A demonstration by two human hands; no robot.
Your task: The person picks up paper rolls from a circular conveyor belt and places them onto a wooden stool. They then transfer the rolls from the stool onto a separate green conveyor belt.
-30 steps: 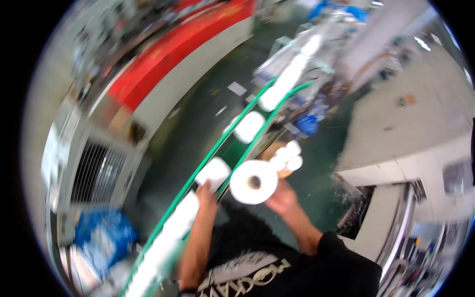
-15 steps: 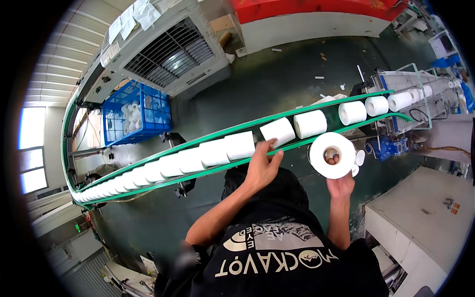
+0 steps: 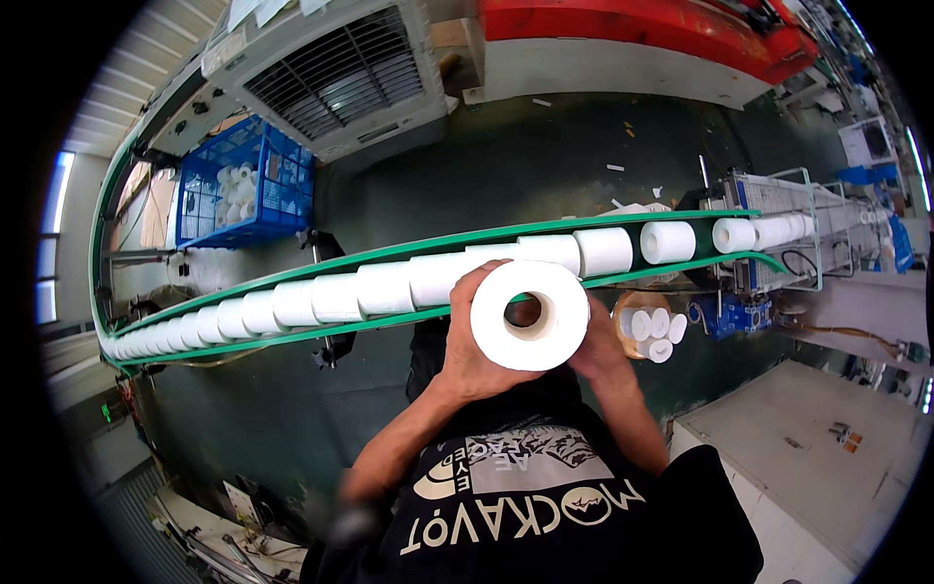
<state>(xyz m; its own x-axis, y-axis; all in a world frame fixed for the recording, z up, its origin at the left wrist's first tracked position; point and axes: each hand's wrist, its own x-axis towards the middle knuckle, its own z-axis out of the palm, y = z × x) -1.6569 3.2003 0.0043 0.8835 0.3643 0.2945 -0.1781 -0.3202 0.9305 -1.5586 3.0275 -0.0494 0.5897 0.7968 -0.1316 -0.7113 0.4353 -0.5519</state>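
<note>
Above green conveyor (image 3: 292,336), left hand (image 3: 474,336) and right hand (image 3: 601,343) grip white roll (image 3: 530,314) tightly

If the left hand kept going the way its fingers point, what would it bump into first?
It already grips the white roll with the left hand. Pushed onward, it would likely meet the row of rolls on the green conveyor just beyond, though depth is hard to judge.

Bright, even daylight, sharp centre, strong fisheye bending and dark vignette at edges.
</note>
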